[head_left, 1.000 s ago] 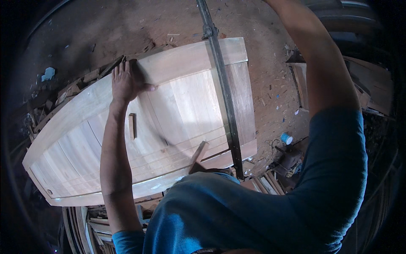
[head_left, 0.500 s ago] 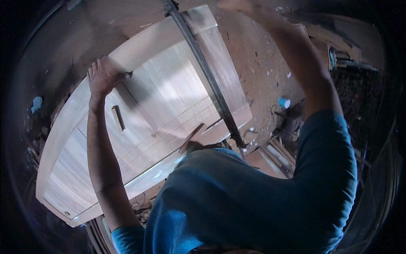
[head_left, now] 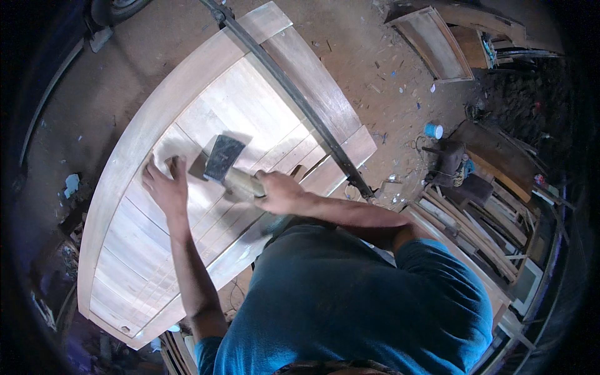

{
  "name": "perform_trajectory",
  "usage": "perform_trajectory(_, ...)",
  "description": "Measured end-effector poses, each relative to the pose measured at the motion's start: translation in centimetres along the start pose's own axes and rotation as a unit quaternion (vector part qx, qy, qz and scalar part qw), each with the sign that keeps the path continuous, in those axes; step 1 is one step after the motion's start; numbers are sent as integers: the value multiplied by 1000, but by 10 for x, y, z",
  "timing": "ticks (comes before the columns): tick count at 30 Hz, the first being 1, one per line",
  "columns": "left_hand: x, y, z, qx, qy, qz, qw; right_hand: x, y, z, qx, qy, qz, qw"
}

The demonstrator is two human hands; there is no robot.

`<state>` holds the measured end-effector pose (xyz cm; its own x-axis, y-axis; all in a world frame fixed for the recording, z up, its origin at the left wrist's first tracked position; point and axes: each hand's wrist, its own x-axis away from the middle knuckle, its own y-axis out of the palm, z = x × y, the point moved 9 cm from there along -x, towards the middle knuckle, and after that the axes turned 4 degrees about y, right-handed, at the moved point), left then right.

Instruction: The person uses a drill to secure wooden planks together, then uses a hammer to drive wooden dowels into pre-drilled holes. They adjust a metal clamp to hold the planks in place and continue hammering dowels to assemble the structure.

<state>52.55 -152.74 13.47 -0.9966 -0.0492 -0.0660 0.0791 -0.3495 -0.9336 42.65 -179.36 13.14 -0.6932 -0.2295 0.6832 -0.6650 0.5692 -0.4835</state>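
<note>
A large pale wooden door panel (head_left: 187, 94) with a curved edge lies in front of me. My left hand (head_left: 167, 187) is on it near the curved rail, thumb and fingers closed around a small wood block (head_left: 170, 164), mostly hidden by the hand. My right hand (head_left: 281, 192) grips the pale handle of a hatchet (head_left: 225, 157). Its dark head is over the panel, just right of my left hand. A long dark metal bar clamp (head_left: 294, 94) crosses the panel's right part. A short wood piece (head_left: 299, 172) lies beside my right hand.
Past the panel's right end a blue-and-white tub (head_left: 433, 130) stands on the dirt floor. Stacked wood strips (head_left: 475, 225) lie at the right. A framed wooden panel (head_left: 434, 44) is at the far right, and a wheel (head_left: 128, 7) shows at the far left.
My right hand has come down from the far upper right to over the panel, with the hatchet now in view. The left hand has moved nearer and closed on the wood block.
</note>
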Motion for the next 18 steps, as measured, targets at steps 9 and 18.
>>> perform_trajectory(9, 49, 13, -25, 118, 18, -43, 992, 4, 35, -28, 49, -83, 135, 986)
perform_trajectory(18, -91, -6, -7, 231, 100, 16, 968, 57, -129, 77, 99, 5, 466, 879)
